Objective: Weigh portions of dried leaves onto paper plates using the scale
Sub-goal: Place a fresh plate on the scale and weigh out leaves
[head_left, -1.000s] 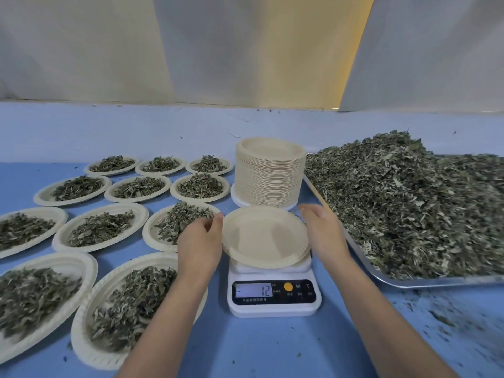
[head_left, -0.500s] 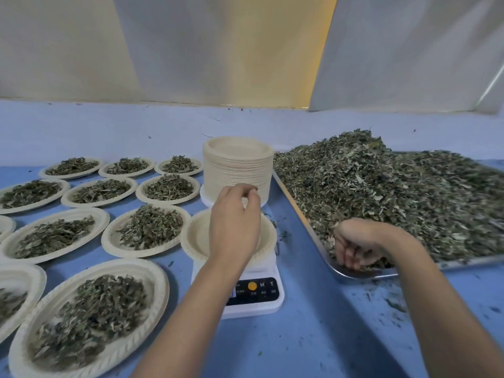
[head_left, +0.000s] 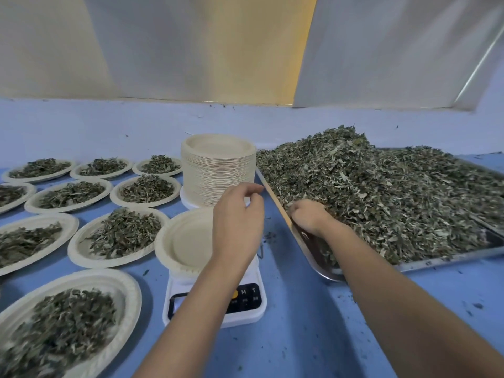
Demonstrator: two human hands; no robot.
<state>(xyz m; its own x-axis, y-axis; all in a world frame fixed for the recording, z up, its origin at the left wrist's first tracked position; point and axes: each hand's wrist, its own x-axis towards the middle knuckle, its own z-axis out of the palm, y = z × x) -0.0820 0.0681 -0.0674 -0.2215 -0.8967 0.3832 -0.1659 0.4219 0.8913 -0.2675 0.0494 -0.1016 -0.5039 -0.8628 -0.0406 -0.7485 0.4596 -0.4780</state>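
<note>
An empty paper plate (head_left: 181, 241) rests on the white digital scale (head_left: 246, 312). My left hand (head_left: 237, 225) hovers over the plate's right side, fingers loosely curled and apart, holding nothing; its forearm hides most of the scale's display. My right hand (head_left: 308, 216) is dug into the near-left edge of the big heap of dried leaves (head_left: 381, 192) on the metal tray (head_left: 436, 261); its fingers are buried in the leaves, so I cannot see how much it grasps.
A tall stack of empty paper plates (head_left: 218, 170) stands behind the scale. Several filled plates (head_left: 122, 233) cover the blue table (head_left: 313, 336) to the left. Leaf crumbs lie scattered near the tray. A wall rises behind.
Both hands let go of the plate on the scale. My right hand went right into the leaf heap on the tray; my left hand lifted above the plate. The view swung right.
</note>
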